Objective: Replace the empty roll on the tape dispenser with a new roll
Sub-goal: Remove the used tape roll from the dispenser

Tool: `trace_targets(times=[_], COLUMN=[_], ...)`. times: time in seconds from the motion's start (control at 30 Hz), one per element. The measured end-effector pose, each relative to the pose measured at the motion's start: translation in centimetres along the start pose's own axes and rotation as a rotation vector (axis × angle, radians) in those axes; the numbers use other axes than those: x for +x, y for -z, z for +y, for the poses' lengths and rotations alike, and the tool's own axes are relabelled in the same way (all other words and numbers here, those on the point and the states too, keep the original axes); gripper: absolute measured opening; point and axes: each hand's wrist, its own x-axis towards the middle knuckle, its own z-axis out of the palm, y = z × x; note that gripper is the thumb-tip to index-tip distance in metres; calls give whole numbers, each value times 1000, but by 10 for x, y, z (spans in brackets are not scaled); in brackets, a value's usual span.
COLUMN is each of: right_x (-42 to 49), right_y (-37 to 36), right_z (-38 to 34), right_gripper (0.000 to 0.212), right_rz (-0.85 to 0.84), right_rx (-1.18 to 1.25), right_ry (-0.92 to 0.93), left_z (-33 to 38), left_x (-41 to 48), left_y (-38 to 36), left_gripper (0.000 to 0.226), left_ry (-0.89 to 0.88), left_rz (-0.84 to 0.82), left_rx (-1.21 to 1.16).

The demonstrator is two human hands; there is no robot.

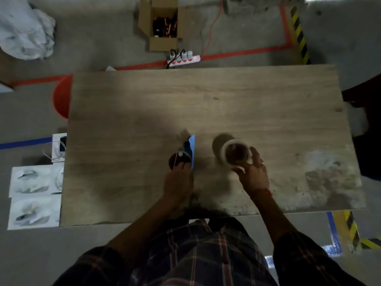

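Observation:
A blue tape dispenser (190, 150) stands on the wooden table (206, 100), near its front middle. A dark empty core (179, 159) sits on the dispenser's left side. My left hand (178, 182) grips the dispenser from the near side. To the right, a new roll of clear tape (236, 154) is held a little above the table. My right hand (252, 174) grips that roll by its near right rim, thumb and fingers curled round it.
An orange bucket (60, 98) stands at the table's left edge. On the floor beyond are a cardboard box (162, 21) and a power strip (183, 58). White packages (35, 195) lie on the floor at left. A dark chair (362, 120) is at right.

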Motion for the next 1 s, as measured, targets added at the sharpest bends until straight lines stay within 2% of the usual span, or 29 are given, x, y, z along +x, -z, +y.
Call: trace_targets(times=[0.07, 0.13, 0.17, 0.2, 0.27, 0.33, 0.4, 0.43, 0.5, 0.53, 0.63, 0.73, 0.8, 0.87, 1.0], right_x=[-8, -22, -28, -30, -24, -14, -8, -6, -6, -6, -9, -12, -13, -15, -23], right_y=[-4, -8, -12, -17, -29, -39, -43, -43, -43, -44, -44, -40, -37, -28, -13], right_z=[-14, -40, -55, -69, -90, -99, -103, -104, -103, -101, -97, -94, -91, -89, -86], right_gripper=[45, 44, 41, 39, 43, 43, 37, 31, 25, 27, 34, 37, 34, 27, 16], right_rz=[127, 239, 207, 100, -211, -376, -394, -389, -363, -350, -331, -318, -277, -243, -327], right_rx=[-97, -116, -51, 62, 257, 397, 453, 458, 433, 428, 481, 512, 534, 623, 1060], right_ry=[78, 238, 270, 242, 71, -70, -73, -60, -48, -57, -106, -118, -120, -123, -198], left_z=[10, 18, 20, 21, 22, 22, 19, 17, 9, 5, -7, -3, 0, 6, 10], left_x=[-18, -31, -34, -36, -36, -33, -35, -37, -40, -38, -19, -8, -7, -12, -24], left_y=[-12, -21, -24, -27, -28, -23, -16, -12, -6, -3, 5, 15, 17, 23, 27], left_gripper=[30, 28, 30, 35, 38, 35, 32, 33, 41, 48, 62, 40, 25, 10, 3], left_ry=[20, 25, 15, 7, 17, 28, 20, 23, 113, 190, 391, 472, 460, 475, 497], left_rz=[-35, -46, -53, -55, -53, -42, 33, 121, 281, 298, 94, -95, -124, -154, -171], left_rx=[-29, -43, -37, -38, -83, -136, -184, -196, -228, -263, -498, -729, -760, -909, -1146])
